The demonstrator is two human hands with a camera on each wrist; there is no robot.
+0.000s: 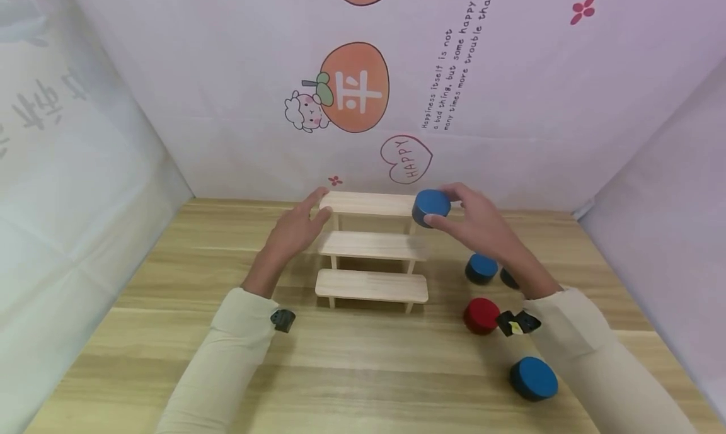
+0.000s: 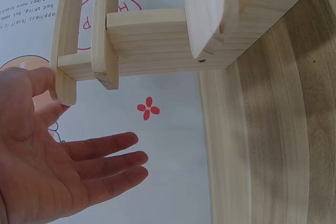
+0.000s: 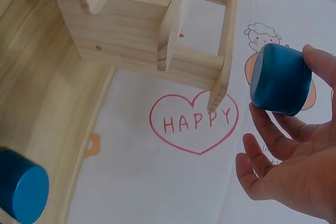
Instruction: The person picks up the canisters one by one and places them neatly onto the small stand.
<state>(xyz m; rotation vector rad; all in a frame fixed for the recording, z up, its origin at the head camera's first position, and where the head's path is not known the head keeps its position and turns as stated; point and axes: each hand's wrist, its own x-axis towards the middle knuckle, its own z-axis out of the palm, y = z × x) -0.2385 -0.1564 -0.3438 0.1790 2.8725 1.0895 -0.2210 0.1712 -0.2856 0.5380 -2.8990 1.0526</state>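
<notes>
We see a blue wooden disc pinched between the thumb and fingertips of the right hand, held in the air just at the right end of the top step of a three-step wooden rack. The left hand sits at the top step's left end, fingers straight and relaxed, gripping nothing. On the wooden table to the right of the rack lie another blue disc, a red disc nearer us, and a third blue disc nearest. A printed cloth backdrop hangs behind.
</notes>
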